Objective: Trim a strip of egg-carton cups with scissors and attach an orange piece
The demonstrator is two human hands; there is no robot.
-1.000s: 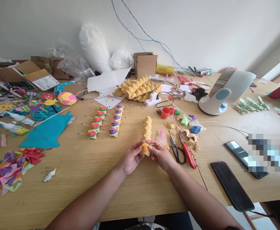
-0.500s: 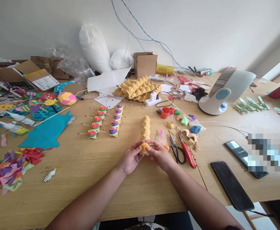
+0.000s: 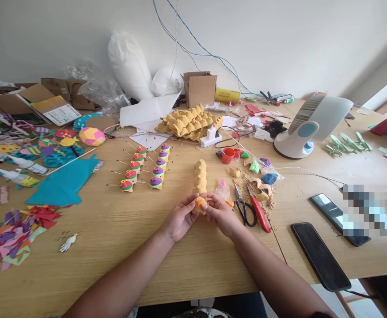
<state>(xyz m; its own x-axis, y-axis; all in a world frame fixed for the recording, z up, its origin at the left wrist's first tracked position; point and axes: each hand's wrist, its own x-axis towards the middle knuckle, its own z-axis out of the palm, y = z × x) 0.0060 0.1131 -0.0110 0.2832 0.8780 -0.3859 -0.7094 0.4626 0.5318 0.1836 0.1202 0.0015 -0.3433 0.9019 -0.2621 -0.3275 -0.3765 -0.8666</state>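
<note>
A yellow strip of egg-carton cups [image 3: 200,176] lies on the wooden table [image 3: 120,247], running away from me. My left hand [image 3: 179,219] and my right hand [image 3: 222,213] pinch its near end from both sides, where an orange lump [image 3: 200,203] sits on the nearest cup. Both hands have their fingers closed on that end. Two decorated carton caterpillars [image 3: 147,170] with pins lie to the left.
Black scissors [image 3: 243,206] and a red cutter [image 3: 258,208] lie right of my hands, beside clay bits and crumbs. Two phones [image 3: 319,256] rest near the right edge. A white fan [image 3: 309,128], an egg tray [image 3: 188,121], a cardboard box [image 3: 200,88] and paper scraps [image 3: 11,234] surround the area.
The hands have stayed in place, with small finger movements on the orange lump at the strip's near end.
</note>
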